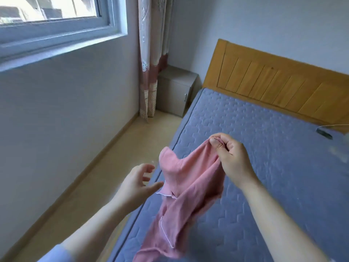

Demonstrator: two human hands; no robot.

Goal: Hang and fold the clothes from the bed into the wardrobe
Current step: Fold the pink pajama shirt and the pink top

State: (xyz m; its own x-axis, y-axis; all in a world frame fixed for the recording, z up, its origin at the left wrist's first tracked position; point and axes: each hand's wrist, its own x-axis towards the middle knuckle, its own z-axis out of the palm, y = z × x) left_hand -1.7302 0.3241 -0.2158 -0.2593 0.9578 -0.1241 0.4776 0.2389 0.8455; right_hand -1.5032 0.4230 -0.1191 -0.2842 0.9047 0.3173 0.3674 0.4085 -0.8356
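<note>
A pink garment (187, 186) with thin white piping hangs in the air over the left edge of the bed (264, 148). My right hand (230, 157) pinches its top edge between thumb and fingers and holds it up. My left hand (137, 182) is just left of the cloth with its fingers spread, the fingertips near the piped edge but not gripping it. The lower part of the garment dangles toward the bottom of the view. The wardrobe is not in view.
The bed has a blue quilted mattress cover and a wooden headboard (273, 82). A grey nightstand (175, 91) stands in the corner beside a patterned curtain (151, 63). A dark small object with a cable (323, 133) lies on the mattress at right. A strip of floor (105, 176) runs between bed and window wall.
</note>
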